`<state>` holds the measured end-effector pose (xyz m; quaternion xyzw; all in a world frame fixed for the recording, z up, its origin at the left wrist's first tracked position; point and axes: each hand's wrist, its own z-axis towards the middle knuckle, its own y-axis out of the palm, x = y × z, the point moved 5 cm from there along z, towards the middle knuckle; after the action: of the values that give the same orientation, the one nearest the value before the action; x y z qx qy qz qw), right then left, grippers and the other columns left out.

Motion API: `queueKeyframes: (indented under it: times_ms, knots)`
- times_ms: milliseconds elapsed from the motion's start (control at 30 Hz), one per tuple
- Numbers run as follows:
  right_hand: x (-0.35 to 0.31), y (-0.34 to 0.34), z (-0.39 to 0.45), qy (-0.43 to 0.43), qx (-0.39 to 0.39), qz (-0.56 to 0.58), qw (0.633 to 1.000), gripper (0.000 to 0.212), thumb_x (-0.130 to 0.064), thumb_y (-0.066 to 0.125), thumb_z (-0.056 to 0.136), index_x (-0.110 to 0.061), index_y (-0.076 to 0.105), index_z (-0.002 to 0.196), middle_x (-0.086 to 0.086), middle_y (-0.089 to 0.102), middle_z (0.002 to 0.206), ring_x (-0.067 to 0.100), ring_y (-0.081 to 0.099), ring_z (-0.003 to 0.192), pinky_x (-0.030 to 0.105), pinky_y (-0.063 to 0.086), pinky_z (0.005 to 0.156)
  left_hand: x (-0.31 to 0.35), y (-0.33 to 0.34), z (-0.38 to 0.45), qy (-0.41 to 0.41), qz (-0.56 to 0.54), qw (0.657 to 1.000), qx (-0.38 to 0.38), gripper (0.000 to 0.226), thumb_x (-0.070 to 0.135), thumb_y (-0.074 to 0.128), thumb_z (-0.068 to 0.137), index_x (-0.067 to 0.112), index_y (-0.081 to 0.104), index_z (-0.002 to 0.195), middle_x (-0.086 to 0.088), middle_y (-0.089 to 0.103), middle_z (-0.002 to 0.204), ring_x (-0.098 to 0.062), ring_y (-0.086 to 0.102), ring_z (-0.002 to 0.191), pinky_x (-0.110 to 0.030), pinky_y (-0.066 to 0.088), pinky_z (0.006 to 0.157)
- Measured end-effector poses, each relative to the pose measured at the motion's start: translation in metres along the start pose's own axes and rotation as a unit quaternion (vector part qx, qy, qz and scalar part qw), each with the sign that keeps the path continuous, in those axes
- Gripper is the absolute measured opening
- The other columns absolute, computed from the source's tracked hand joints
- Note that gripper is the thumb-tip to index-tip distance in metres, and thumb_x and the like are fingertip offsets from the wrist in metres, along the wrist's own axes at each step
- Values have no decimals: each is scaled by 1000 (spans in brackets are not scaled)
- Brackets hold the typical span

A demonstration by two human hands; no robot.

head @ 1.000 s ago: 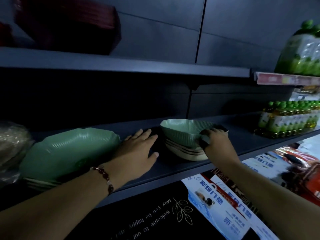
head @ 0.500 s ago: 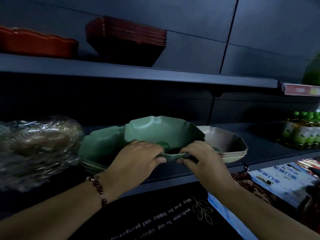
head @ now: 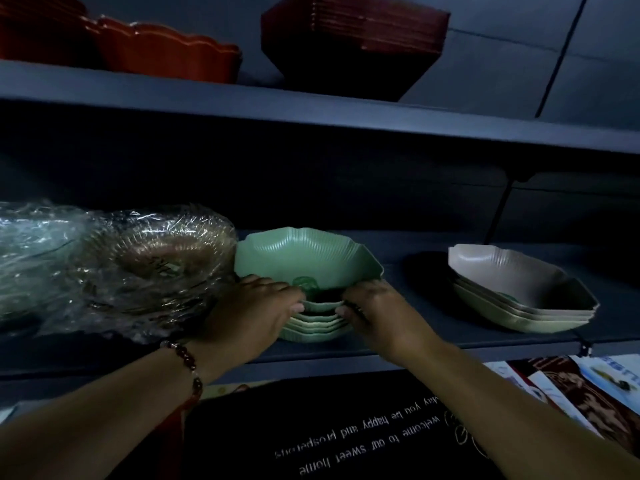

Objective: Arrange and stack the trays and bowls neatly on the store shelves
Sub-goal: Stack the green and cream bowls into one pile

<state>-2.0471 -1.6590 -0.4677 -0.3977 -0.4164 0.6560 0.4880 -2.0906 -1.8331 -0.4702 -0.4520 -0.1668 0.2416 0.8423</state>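
Gripping the near rim of the top green bowl [head: 308, 258], both hands meet at about 6 o'clock of the bowl. The left hand [head: 252, 313] curls its fingers over the rim from 7 o'clock, its thumb [head: 294, 308] against the stacked edges below; the right hand [head: 377, 313] pinches the rim from 5 o'clock, fingertips touching the edge. The bowl sits on the stack of green bowls [head: 311, 327] on the middle shelf [head: 415, 344], tilted a little so its far rim stands higher. At 9 o'clock of the stack, touching it, lies a plastic-wrapped bundle of bowls [head: 138, 265]. At 3 o'clock, well apart, sits a stack of beige bowls [head: 519, 289]. On the upper shelf [head: 311, 116] stand an orange scalloped tray [head: 166, 53] and a stack of dark red bowls [head: 353, 39]. A beaded bracelet [head: 188, 362] circles the left wrist. Below the shelf, a black mat [head: 346, 427] carries upside-down white writing: "welcome to our sweet home" and "May you be happy and prosperous", the first word partly cut.
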Motion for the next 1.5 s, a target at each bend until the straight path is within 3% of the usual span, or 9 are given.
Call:
queueKeyframes:
  times_ms: [100, 367, 533, 633, 867, 1033, 1300, 1400, 1500]
  knots:
    - [2, 12, -9, -7, 5, -37, 999, 48, -49, 31, 85, -20, 64, 105, 1, 63, 97, 23, 56, 102, 49, 27, 110, -5, 9, -5, 7, -14, 1000, -21, 30, 39, 32, 96, 26, 58, 86, 10, 59, 74, -14, 52, 67, -29, 36, 64]
    - [-4, 31, -11, -24, -29, -50, 998, 61, -53, 34, 80, -15, 56, 122, 8, 59, 115, 29, 51, 115, 42, 22, 113, -11, 15, -10, -29, -22, 998, -42, 42, 50, 26, 95, 26, 60, 90, 12, 59, 81, -13, 50, 79, -29, 35, 71]
    - [6, 21, -25, -30, -14, -34, 999, 71, -44, 48, 86, -15, 28, 147, 11, 36, 149, 29, 28, 139, 34, 7, 116, 16, 10, -4, -39, 19, 995, -91, 61, 56, 20, 91, 28, 49, 137, 8, 53, 138, -17, 44, 128, -22, 20, 102]
    - [29, 10, -40, 13, -13, -39, 999, 74, -46, 44, 87, -18, 18, 150, 8, 23, 156, 25, 18, 144, 30, 1, 116, 52, 14, 11, -25, 45, 993, -104, 68, 60, 11, 91, 30, 29, 149, 7, 28, 156, -13, 20, 144, -24, 2, 112]
    - [124, -32, -97, 164, 13, -104, 981, 80, -48, 43, 79, -15, 23, 149, 10, 26, 154, 28, 23, 141, 40, 10, 117, 139, 58, 68, -3, 64, 988, -142, 65, 53, 25, 100, 22, 9, 154, -2, 3, 162, -23, 2, 148, -42, 1, 119]
    - [198, -51, -145, 282, -15, -184, 941, 75, -45, 43, 94, -21, 1, 152, 3, 0, 160, 31, -2, 146, 42, 0, 117, 199, 93, 106, 44, 31, 985, -162, 66, 50, 29, 100, 21, 6, 154, -3, -4, 162, -23, -4, 148, -42, -2, 119]
    - [264, -64, -167, 316, 2, -123, 941, 60, -47, 41, 95, -32, 18, 149, -4, 16, 158, 27, 4, 146, 45, 0, 118, 236, 140, 175, 110, -5, 990, -85, 64, 44, 40, 98, 24, 15, 153, -6, 0, 162, -26, 9, 146, -42, 12, 117]
    - [268, -64, -162, 298, 37, -119, 946, 51, -43, 43, 95, -31, 33, 144, -1, 34, 151, 24, 21, 142, 45, 4, 117, 231, 164, 195, 127, 5, 987, -98, 58, 42, 41, 98, 22, 26, 150, -7, 29, 155, -25, 24, 141, -38, 22, 111]
    - [270, -62, -157, 286, 36, -127, 949, 45, -40, 47, 94, -32, 43, 138, 4, 44, 140, 28, 34, 131, 42, 15, 115, 228, 182, 206, 155, -15, 984, -87, 37, 36, 43, 99, 17, 51, 129, -5, 57, 119, -24, 48, 116, -35, 38, 92]
